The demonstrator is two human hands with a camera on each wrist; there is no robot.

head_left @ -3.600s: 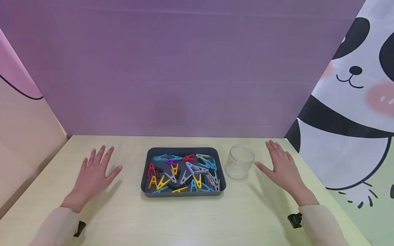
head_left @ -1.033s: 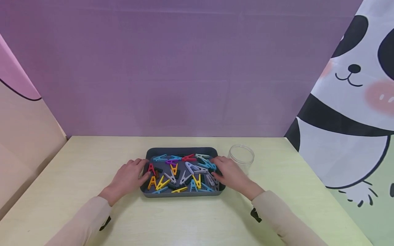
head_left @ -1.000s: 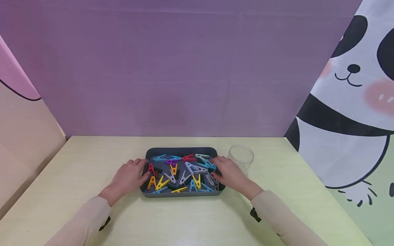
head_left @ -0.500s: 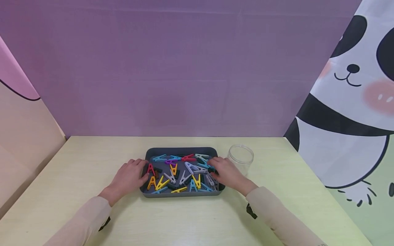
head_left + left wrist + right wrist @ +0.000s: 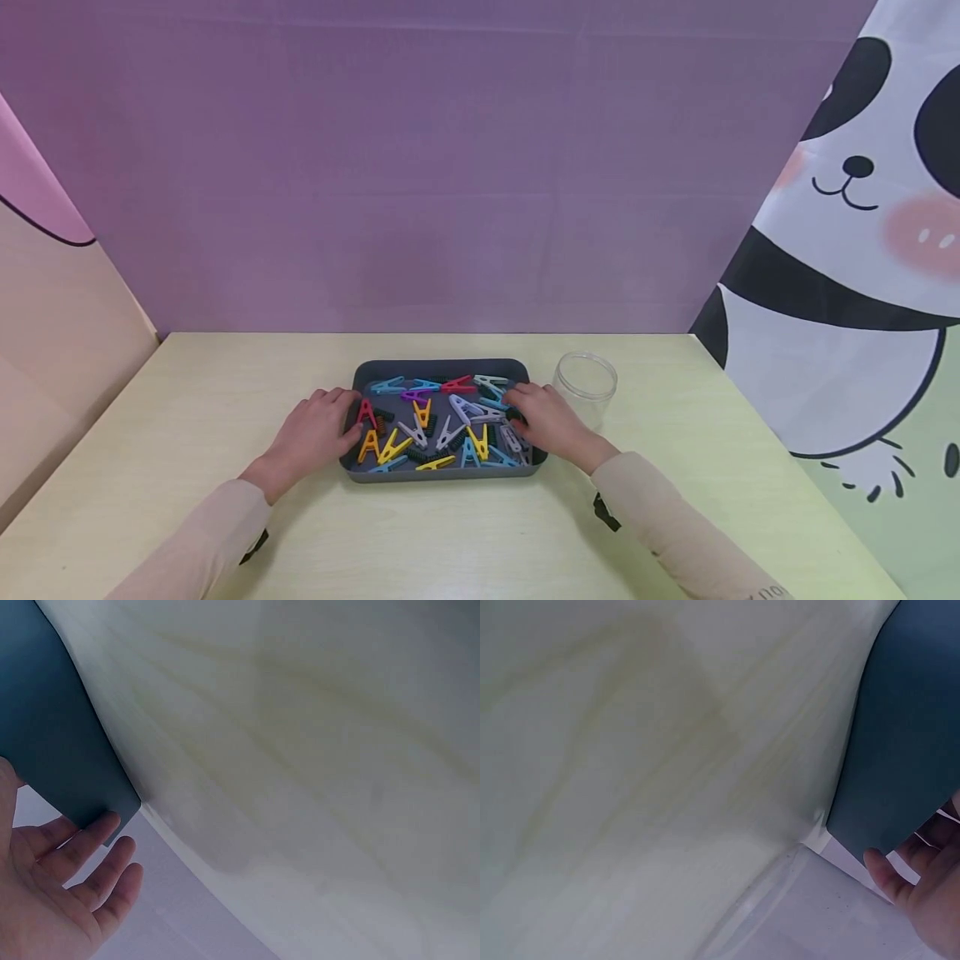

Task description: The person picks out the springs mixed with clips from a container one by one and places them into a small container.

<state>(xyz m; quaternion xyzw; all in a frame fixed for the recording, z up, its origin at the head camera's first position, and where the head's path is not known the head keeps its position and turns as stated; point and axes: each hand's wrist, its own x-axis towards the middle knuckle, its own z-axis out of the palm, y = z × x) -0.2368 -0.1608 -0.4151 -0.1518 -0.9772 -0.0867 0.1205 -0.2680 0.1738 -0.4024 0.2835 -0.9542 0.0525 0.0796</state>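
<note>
A dark grey tray point(image 5: 442, 477) holds several spring clips in blue, red, yellow, orange, purple and pale grey. At its left end my left hand point(image 5: 311, 435) grips the rim, with thumb and fingers bent over the edge; in the left wrist view the fingers point(image 5: 118, 864) lie at the tray's outer wall point(image 5: 52, 697). My right hand point(image 5: 553, 423) reaches over the right rim, fingertips and thumb apart above a blue clip point(image 5: 492, 402) and the grey clips point(image 5: 512, 437). In the right wrist view the tray wall point(image 5: 900, 742) hides most of its fingertips.
A clear round jar point(image 5: 587, 392) stands just behind and right of the right hand; part of it also shows in the right wrist view. The pale wooden table point(image 5: 420, 542) ends at a purple backdrop point(image 5: 435, 167). A panda-printed sheet point(image 5: 840, 350) borders the right.
Both hands have come in from beside the tray to its two ends. Over the last second the right hand has shifted slightly left, further over the clips; the left hand has stayed.
</note>
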